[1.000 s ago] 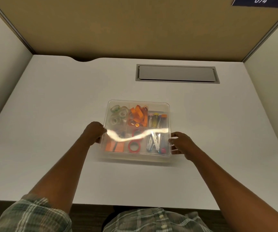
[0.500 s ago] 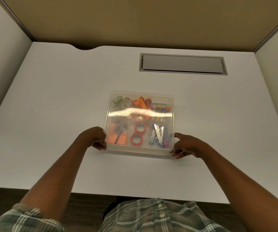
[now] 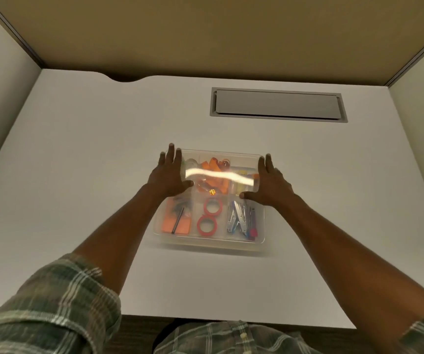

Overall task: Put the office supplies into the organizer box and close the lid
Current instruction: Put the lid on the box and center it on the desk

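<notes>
Head view: left hand (image 3: 166, 178) and right hand (image 3: 272, 186), open and flat, gripping nothing, press the lid (image 3: 213, 200); the six o'clock edge needs pressing too.

One clear organizer box (image 3: 209, 240) sits on the surface (image 3: 78, 162), with one clear lid (image 3: 221, 159) on it. Through the lid show two red tape rings (image 3: 213, 207), one pair of silver staple removers (image 3: 237, 218) and at least two orange sticky pads (image 3: 173, 223). The orange clips (image 3: 212, 166) in the far middle compartment are too jumbled to count. Two hands (image 3: 168, 172) lie on the lid.
</notes>
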`<state>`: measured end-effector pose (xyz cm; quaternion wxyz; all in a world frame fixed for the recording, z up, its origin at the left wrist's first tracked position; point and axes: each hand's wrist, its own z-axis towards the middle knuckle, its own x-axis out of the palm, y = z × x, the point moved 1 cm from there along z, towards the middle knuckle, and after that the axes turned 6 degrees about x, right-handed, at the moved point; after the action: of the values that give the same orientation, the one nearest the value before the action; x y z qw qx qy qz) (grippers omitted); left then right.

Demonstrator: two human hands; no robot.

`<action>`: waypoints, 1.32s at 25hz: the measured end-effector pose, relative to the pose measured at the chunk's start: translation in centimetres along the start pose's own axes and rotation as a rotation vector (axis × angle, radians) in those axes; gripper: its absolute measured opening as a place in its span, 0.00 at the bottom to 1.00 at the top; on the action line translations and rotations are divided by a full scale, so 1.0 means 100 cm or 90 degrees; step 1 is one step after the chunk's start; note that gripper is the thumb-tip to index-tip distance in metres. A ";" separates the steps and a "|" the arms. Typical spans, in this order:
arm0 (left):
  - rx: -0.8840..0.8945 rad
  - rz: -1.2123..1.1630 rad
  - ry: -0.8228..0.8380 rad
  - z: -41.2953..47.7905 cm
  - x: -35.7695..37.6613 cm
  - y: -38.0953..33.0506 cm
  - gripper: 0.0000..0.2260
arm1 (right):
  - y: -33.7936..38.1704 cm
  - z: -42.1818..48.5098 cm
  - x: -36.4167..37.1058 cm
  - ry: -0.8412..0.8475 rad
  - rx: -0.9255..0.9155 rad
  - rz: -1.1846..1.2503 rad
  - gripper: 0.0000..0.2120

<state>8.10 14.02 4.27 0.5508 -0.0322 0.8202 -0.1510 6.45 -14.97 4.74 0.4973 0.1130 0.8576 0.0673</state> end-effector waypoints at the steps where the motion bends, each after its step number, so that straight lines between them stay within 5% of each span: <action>1: 0.013 0.029 0.032 0.010 -0.005 0.000 0.52 | 0.005 0.008 -0.007 0.020 0.001 -0.038 0.64; 6: -0.008 0.097 0.225 0.032 -0.022 0.000 0.67 | 0.018 0.027 -0.021 0.135 0.022 -0.141 0.74; 10: -0.016 0.133 0.238 0.028 -0.017 -0.004 0.72 | 0.020 0.030 -0.012 0.154 0.021 -0.128 0.77; 17: 0.059 -0.030 0.145 0.007 -0.010 0.014 0.68 | 0.006 0.024 -0.004 0.121 -0.048 0.080 0.70; 21: 0.069 -0.099 -0.034 -0.032 0.023 0.027 0.52 | -0.009 -0.009 0.031 -0.097 0.013 0.284 0.46; 24: 0.060 -0.056 -0.176 -0.073 0.068 0.021 0.40 | -0.006 -0.047 0.073 -0.186 0.040 0.346 0.41; 33: -0.002 -0.002 -0.222 -0.095 0.087 0.046 0.40 | 0.038 -0.051 0.098 -0.261 0.099 0.264 0.39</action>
<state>-3.44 18.51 -1.51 0.6847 -0.0601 0.7123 -0.1425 -2.18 -8.72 -0.13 0.6258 0.3345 0.7003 0.0776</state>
